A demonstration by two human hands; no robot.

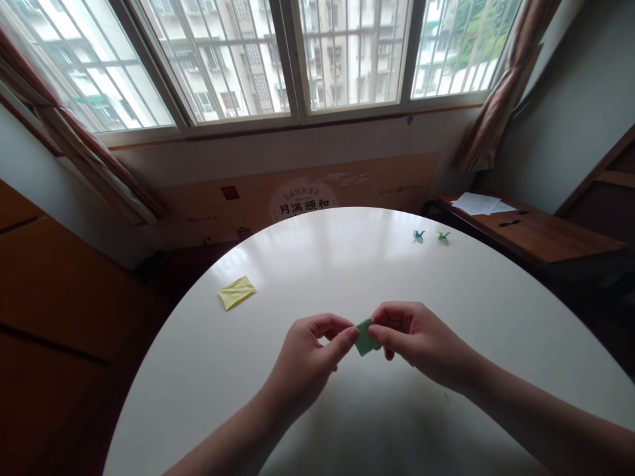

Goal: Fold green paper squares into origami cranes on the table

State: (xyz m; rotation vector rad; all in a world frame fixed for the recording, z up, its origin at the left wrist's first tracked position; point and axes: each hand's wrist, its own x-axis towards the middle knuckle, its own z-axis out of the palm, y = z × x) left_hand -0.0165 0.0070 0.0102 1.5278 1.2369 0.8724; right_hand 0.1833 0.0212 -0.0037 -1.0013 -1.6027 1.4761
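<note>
A small folded piece of green paper (365, 340) is held up above the white table, pinched between both hands. My left hand (315, 347) grips its left corner between thumb and forefinger. On the opposite side, my right hand (414, 337) pinches the upper right edge, its other fingers curled behind and partly hidden. The paper looks like a small diamond with its lower tip pointing down. Its back face is out of sight.
The round white table (198, 383) carries a creased yellow paper (237, 293) at left. Toward the far right edge stand a teal paper crane (419, 236) and a green paper crane (443, 237). Beyond is a wooden desk (560, 231) with white sheets (481, 203) and a dark pen (509, 223).
</note>
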